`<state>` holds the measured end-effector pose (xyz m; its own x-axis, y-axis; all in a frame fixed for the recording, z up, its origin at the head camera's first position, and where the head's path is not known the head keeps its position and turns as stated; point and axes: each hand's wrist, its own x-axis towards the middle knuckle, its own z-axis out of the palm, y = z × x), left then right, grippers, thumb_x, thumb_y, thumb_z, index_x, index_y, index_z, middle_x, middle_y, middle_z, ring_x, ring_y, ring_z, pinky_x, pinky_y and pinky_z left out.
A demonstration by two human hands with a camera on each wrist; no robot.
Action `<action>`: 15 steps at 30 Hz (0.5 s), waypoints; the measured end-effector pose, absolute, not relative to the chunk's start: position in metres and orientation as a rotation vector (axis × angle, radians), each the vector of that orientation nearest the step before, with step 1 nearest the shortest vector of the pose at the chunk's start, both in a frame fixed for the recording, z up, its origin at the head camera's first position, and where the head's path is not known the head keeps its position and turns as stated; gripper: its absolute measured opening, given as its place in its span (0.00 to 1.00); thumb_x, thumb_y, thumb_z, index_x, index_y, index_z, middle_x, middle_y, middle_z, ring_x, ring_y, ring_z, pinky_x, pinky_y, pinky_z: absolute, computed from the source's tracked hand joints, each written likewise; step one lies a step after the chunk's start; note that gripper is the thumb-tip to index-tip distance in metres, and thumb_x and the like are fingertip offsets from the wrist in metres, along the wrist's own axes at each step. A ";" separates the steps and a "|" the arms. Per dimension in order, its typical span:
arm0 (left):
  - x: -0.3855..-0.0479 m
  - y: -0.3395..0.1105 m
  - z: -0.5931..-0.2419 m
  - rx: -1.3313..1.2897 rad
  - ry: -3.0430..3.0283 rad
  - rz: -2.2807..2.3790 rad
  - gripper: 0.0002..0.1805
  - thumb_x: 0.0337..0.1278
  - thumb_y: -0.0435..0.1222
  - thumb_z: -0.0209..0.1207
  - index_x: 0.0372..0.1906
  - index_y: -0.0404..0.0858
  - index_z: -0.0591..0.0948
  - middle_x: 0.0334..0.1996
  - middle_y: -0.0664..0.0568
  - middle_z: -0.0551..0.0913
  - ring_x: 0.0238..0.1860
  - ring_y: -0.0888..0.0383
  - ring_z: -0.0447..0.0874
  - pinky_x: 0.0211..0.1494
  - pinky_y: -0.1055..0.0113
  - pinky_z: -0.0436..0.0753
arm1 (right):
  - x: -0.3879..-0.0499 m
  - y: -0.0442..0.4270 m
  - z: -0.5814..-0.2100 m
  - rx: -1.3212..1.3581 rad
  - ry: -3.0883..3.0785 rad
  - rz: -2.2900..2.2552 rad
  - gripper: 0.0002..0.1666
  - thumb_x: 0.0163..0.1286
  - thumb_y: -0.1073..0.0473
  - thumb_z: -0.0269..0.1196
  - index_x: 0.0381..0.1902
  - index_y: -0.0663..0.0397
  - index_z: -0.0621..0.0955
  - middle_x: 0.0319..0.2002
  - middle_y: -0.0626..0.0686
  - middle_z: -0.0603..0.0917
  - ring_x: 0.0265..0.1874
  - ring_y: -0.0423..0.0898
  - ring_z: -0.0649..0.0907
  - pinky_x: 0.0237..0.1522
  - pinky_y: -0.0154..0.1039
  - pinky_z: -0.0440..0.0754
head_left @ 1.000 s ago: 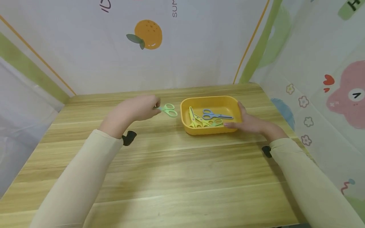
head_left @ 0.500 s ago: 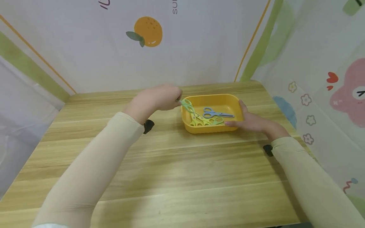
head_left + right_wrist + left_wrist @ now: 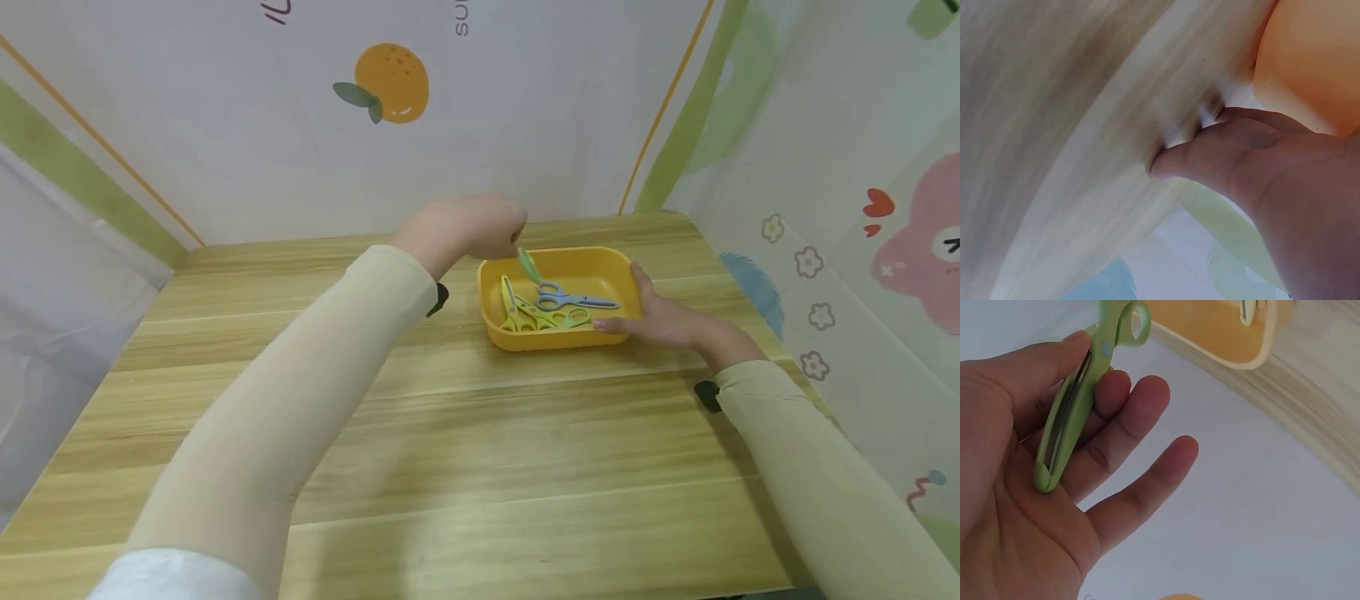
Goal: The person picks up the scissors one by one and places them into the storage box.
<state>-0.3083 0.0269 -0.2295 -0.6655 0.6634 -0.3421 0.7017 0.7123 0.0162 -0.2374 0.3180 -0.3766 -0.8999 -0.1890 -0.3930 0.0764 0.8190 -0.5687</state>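
Observation:
Pale green scissors (image 3: 529, 266) hang handles-down from my left hand (image 3: 470, 227) over the back left of a yellow plastic bin (image 3: 517, 341). In the left wrist view, the thumb and fingertips pinch these scissors near the pivot; the blades lie along the palm and the other fingers spread out. My right hand (image 3: 660, 323) holds the bin's right end, its thumb over the front rim and its fingers along the outer side. Those fingers touch the table in the right wrist view. Inside the bin lie blue scissors (image 3: 592, 303), yellow scissors (image 3: 508, 300) and other yellow and green ones.
The bin stands toward the back of a wood-grain table (image 3: 480, 467). Behind it rises a white printed sheet (image 3: 525, 125) with an orange on it. Another printed sheet (image 3: 840, 275) borders the right side.
My left hand has carried the green scissors rightward from beside the bin to above it, and their handles have swung downward. My right hand stays at the bin's right end.

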 end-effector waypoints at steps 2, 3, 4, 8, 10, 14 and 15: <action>-0.311 0.032 -0.231 1.077 2.590 -0.168 0.24 0.79 0.39 0.57 0.21 0.45 0.66 0.18 0.59 0.55 0.23 0.61 0.53 0.40 0.64 0.69 | -0.237 0.318 -0.377 -0.085 2.561 -0.835 0.82 0.68 0.21 0.62 0.80 0.48 0.14 0.82 0.79 0.45 0.81 0.77 0.56 0.80 0.73 0.55; -0.312 0.034 -0.232 1.084 2.588 -0.166 0.24 0.79 0.39 0.57 0.21 0.45 0.66 0.18 0.59 0.56 0.24 0.61 0.54 0.40 0.65 0.69 | -0.237 0.318 -0.377 -0.087 2.559 -0.844 0.82 0.68 0.21 0.62 0.80 0.47 0.14 0.83 0.79 0.45 0.81 0.77 0.57 0.81 0.73 0.54; -0.313 0.036 -0.233 1.086 2.588 -0.166 0.23 0.80 0.39 0.57 0.21 0.45 0.67 0.18 0.59 0.57 0.24 0.61 0.55 0.40 0.65 0.70 | -0.238 0.318 -0.377 -0.090 2.558 -0.847 0.82 0.68 0.21 0.62 0.79 0.47 0.14 0.83 0.79 0.45 0.81 0.77 0.57 0.81 0.73 0.54; -0.316 0.044 -0.238 1.098 2.582 -0.172 0.22 0.81 0.41 0.56 0.23 0.45 0.68 0.20 0.58 0.60 0.25 0.61 0.57 0.43 0.65 0.72 | -0.239 0.318 -0.377 -0.091 2.555 -0.870 0.82 0.67 0.21 0.63 0.80 0.46 0.14 0.83 0.78 0.47 0.81 0.75 0.58 0.81 0.72 0.54; -0.315 0.048 -0.240 1.107 2.576 -0.172 0.19 0.81 0.41 0.56 0.26 0.44 0.71 0.22 0.58 0.65 0.27 0.61 0.62 0.46 0.64 0.75 | -0.239 0.317 -0.377 -0.093 2.557 -0.871 0.83 0.67 0.21 0.63 0.80 0.47 0.14 0.82 0.79 0.47 0.81 0.75 0.59 0.81 0.72 0.55; -0.314 0.055 -0.247 1.121 2.567 -0.167 0.13 0.82 0.41 0.54 0.38 0.38 0.81 0.33 0.53 0.79 0.37 0.58 0.76 0.58 0.60 0.83 | -0.239 0.318 -0.378 -0.091 2.555 -0.871 0.83 0.67 0.22 0.64 0.80 0.48 0.15 0.82 0.79 0.47 0.81 0.75 0.59 0.80 0.72 0.56; -0.314 0.057 -0.249 1.117 2.564 -0.160 0.13 0.82 0.41 0.54 0.44 0.37 0.83 0.38 0.52 0.83 0.42 0.56 0.80 0.61 0.58 0.84 | -0.239 0.318 -0.378 -0.088 2.554 -0.865 0.83 0.67 0.22 0.63 0.80 0.48 0.14 0.82 0.79 0.47 0.81 0.76 0.59 0.80 0.72 0.56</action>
<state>-0.3138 0.0568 -0.2488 -0.6337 0.6900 -0.3497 0.7283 0.6846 0.0312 -0.2387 0.3181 -0.3783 -0.9014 -0.1963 -0.3859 0.0787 0.8022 -0.5918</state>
